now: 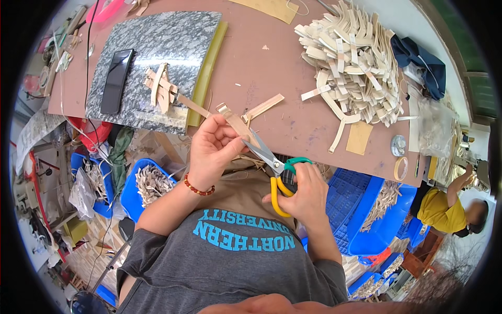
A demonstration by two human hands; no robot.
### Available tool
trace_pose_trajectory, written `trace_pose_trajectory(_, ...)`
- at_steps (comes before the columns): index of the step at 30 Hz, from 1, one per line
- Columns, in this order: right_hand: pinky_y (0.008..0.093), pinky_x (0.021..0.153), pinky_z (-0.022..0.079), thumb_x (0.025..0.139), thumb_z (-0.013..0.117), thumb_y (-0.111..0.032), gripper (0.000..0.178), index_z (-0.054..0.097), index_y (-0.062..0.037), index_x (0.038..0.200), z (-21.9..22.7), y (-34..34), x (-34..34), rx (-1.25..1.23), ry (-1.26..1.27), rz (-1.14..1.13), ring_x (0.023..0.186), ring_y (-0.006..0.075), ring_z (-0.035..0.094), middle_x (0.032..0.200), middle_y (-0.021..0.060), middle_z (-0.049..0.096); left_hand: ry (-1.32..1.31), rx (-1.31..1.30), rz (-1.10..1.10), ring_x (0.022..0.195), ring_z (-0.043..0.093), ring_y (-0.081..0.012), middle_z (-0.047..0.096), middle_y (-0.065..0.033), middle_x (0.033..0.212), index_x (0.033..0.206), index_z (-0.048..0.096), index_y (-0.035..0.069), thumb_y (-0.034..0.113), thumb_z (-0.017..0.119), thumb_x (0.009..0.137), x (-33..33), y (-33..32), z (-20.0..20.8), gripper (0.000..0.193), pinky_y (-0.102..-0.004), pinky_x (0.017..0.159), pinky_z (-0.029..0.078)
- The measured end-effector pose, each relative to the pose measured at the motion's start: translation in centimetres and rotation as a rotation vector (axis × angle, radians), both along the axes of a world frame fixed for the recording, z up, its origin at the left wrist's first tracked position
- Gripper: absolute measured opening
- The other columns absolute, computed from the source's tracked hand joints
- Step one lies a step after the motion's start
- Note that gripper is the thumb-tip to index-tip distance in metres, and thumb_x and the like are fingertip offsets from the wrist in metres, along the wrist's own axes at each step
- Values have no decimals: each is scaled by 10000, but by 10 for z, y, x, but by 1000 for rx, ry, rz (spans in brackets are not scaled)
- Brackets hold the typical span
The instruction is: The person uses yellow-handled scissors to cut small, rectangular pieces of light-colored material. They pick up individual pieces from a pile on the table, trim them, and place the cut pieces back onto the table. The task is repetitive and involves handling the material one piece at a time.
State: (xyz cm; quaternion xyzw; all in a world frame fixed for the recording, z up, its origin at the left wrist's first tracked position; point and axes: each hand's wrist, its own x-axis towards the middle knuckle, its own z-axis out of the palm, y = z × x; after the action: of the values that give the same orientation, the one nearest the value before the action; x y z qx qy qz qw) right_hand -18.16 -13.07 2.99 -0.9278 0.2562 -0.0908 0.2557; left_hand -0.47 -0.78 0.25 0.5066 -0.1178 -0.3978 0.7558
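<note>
My left hand pinches a tan leather strip piece just off the near edge of the brown table. My right hand grips scissors with one green and one yellow handle. Their open blades touch the strip's lower end. A beaded bracelet circles my left wrist. A few cut strips lie on the table right behind the held piece.
A grey stone slab carries a black phone and crossed strips. A big heap of pale strips fills the far right. Tape rolls sit near the right edge. Blue bins stand below. A person in yellow sits at right.
</note>
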Motion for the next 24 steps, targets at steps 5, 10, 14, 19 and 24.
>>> trace_pose_trajectory(5, 370, 607, 462, 412, 889, -423, 684, 562, -38, 873, -1, 1, 1, 4, -11, -4, 712, 287, 573, 799, 93, 572, 40, -3, -7, 850, 646, -133, 638, -97, 940, 1101, 470, 7, -66, 584, 851, 1, 1, -2, 285, -250, 745, 560)
trace_pose_trajectory(10, 359, 574, 459, 423, 886, -431, 666, 570, -38, 857, -8, 1, -2, -13, -43, 0, 647, 266, 566, 752, 80, 569, 83, 3, -19, 832, 644, -129, 636, -88, 929, 1118, 471, 12, -55, 596, 851, 2, 1, 1, 303, -244, 728, 555)
trace_pose_trajectory(14, 338, 538, 456, 483, 855, -477, 632, 572, -31, 830, -13, 1, -5, -45, -35, 19, 594, 236, 557, 697, 72, 551, 85, -10, -19, 824, 645, -127, 639, -87, 926, 1122, 471, 10, -52, 604, 849, 3, 1, 2, 310, -238, 717, 551)
trace_pose_trajectory(19, 335, 532, 466, 565, 804, -552, 616, 558, -28, 773, -15, 0, -6, -130, -42, 42, 591, 241, 564, 646, 74, 531, 105, -6, -18, 799, 649, -130, 644, -89, 912, 1126, 470, 7, -54, 606, 846, 3, 1, 2, 317, -241, 707, 553)
trace_pose_trajectory(24, 345, 536, 459, 505, 858, -458, 603, 565, -31, 813, -16, 0, -4, -91, -104, 24, 596, 248, 558, 686, 74, 536, 119, 2, -25, 790, 651, -135, 645, -90, 905, 1125, 467, 6, -59, 611, 838, 3, 2, 4, 328, -245, 701, 554)
